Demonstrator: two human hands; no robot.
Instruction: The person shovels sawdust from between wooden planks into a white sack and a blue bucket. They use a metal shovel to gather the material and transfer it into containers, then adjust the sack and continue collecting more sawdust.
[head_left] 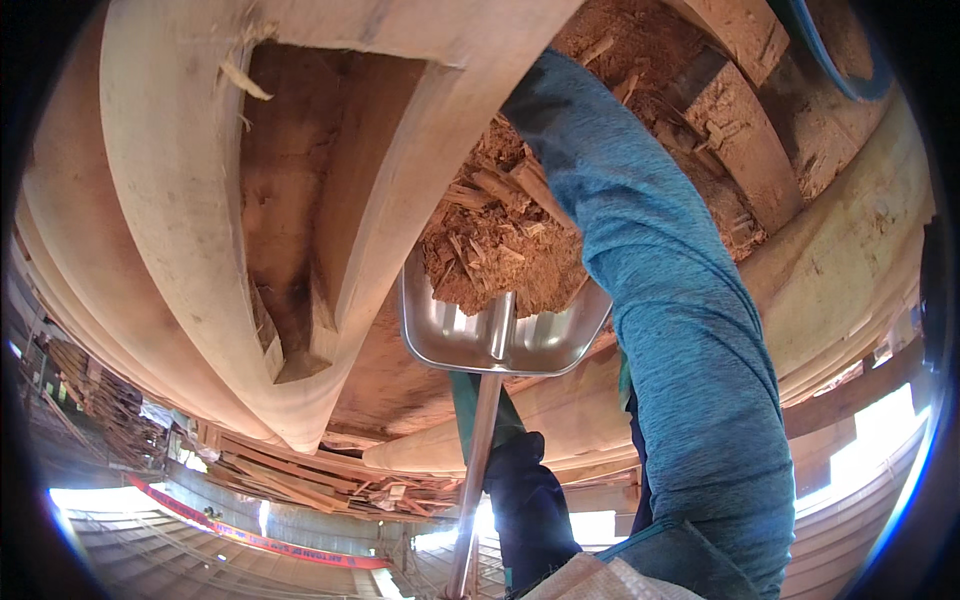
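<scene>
A shiny metal shovel (470, 355) lies in the middle, its blade heaped with reddish wood chips and sawdust (505, 255). Its metal handle (478, 450) runs down to the lower edge. My right arm, in a blue sleeve (680, 290), enters from the lower right and bends over the heap. The sleeve's far end passes behind a pale curved timber, so my right hand is hidden. My left hand does not show, and what holds the handle is out of sight.
A large pale wooden piece (400, 180) with a deep cut-out fills the left. Another rounded timber (850, 220) lies right, beside rough wood blocks (740, 150) and sawdust. A blue ring-shaped edge (868, 88) shows at upper right. Stacked planks (290, 480) and a red strip (260, 540) appear below.
</scene>
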